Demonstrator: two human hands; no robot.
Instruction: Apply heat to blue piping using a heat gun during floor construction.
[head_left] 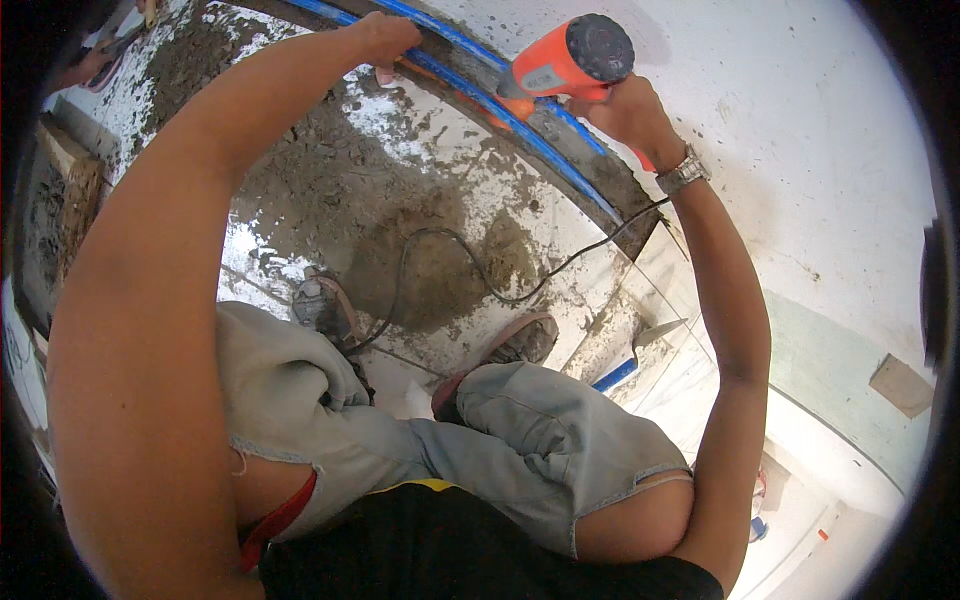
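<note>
My right hand (632, 120) grips the handle of an orange heat gun (550, 68) with a round black rear cap. Its nozzle points down and left, over blue pipes in a trench along the wall. At the far middle, my left hand (390, 40) is closed around one blue pipe (465, 90); its fingers are mostly hidden behind the hand. A second blue pipe (445, 32) runs alongside, nearer the wall. Between them and beneath, an orange pipe (515, 108) shows in part. From the gun's handle a black cord (480, 275) loops across the floor toward my feet.
Wet grey mortar (350, 215) is smeared over the white tiles. A blue-handled trowel (617, 374) lies on the tiles to my right. The white wall (790, 150) rises at the right. A piece of wood (80, 195) lies at far left, below another person's foot (100, 72).
</note>
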